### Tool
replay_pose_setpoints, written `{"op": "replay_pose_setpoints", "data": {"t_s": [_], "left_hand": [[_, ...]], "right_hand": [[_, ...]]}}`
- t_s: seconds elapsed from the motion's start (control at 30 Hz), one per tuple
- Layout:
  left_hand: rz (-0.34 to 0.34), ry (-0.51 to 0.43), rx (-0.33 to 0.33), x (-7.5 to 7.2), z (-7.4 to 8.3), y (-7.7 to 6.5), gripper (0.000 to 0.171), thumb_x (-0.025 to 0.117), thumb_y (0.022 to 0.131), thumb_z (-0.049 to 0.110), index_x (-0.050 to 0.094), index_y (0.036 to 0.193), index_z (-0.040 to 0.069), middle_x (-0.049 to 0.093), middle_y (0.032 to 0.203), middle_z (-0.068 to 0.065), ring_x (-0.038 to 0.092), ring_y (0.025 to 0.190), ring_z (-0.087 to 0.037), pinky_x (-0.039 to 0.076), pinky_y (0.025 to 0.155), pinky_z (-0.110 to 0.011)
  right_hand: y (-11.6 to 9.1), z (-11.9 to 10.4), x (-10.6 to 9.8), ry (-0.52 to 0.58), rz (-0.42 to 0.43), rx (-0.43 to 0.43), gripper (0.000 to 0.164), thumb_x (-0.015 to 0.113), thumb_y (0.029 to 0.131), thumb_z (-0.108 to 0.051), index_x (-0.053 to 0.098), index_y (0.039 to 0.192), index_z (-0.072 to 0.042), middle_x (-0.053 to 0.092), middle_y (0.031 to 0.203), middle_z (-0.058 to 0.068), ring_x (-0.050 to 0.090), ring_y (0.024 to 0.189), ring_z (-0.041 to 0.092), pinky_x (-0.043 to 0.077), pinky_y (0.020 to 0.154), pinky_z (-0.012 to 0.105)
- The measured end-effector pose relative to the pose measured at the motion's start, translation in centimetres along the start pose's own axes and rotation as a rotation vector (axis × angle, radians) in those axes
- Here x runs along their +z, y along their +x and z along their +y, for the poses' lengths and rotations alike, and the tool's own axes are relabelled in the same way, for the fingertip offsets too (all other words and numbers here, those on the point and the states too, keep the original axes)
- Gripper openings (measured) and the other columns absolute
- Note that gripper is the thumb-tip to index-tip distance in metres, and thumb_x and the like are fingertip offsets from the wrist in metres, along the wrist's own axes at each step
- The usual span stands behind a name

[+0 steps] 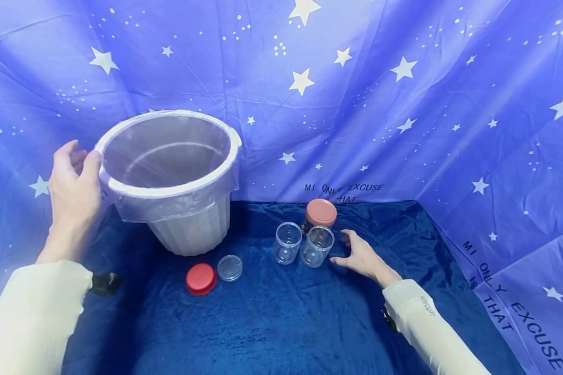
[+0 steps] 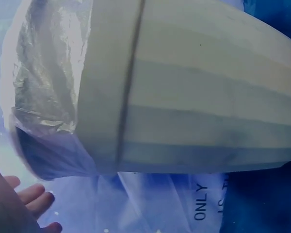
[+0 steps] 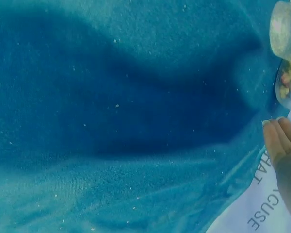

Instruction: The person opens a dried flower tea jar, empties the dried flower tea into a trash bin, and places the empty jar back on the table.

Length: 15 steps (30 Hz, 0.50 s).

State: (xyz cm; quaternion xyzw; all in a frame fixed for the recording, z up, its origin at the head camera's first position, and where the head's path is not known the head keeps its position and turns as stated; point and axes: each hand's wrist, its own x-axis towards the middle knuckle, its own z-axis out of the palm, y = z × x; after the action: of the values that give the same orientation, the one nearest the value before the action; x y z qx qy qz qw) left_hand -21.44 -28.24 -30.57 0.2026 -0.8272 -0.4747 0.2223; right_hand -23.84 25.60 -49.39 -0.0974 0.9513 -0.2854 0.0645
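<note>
On the left stands a pale bin [image 1: 190, 224] lined with a clear plastic bag [image 1: 178, 204] folded over its rim. My left hand [image 1: 75, 182] is beside the rim, its thumb close to the edge; in the left wrist view its fingers [image 2: 31, 196] are spread apart from the bin. My right hand [image 1: 363, 258] reaches toward two clear empty jars, the left jar [image 1: 287, 247] and right jar [image 1: 317, 250], with thumb and fingers parted and nothing between them. Behind them is a jar with a pink lid [image 1: 321, 212]; its multicoloured contents [image 3: 287, 80] show in the right wrist view.
A red lid [image 1: 201, 277] and a clear lid [image 1: 230, 268] lie in front of the bin on the dark blue cloth [image 1: 262, 328]. Purple star-printed curtains [image 1: 262, 67] hang behind and along the sides.
</note>
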Motion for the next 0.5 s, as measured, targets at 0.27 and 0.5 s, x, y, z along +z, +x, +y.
{"op": "replay_pose_setpoints", "data": {"t_s": [0.27,0.5], "left_hand": [[0.071,0.118,0.418,0.7,0.5,-1.7,0.058,0.047,0.096,0.032,0.042,0.147,0.007,0.052,0.142,-0.024,0.047,0.132,-0.043,0.032,0.11,-0.059],[0.039,0.252,0.659,2.1,1.5,-3.3,0.061,0.052,0.093,0.033,0.043,0.146,0.004,0.052,0.139,-0.028,0.045,0.128,-0.048,0.026,0.106,-0.064]], "right_hand": [[0.0,0.4,-1.4,-0.04,-0.079,-0.005,0.089,0.079,0.08,-0.031,0.031,0.144,0.008,0.052,0.135,0.033,0.05,0.127,0.048,0.04,0.105,0.06],[-0.2,0.3,-2.2,-0.069,-0.155,0.006,0.094,0.079,0.08,-0.033,0.027,0.146,0.009,0.046,0.14,0.035,0.044,0.131,0.049,0.036,0.108,0.062]]}}
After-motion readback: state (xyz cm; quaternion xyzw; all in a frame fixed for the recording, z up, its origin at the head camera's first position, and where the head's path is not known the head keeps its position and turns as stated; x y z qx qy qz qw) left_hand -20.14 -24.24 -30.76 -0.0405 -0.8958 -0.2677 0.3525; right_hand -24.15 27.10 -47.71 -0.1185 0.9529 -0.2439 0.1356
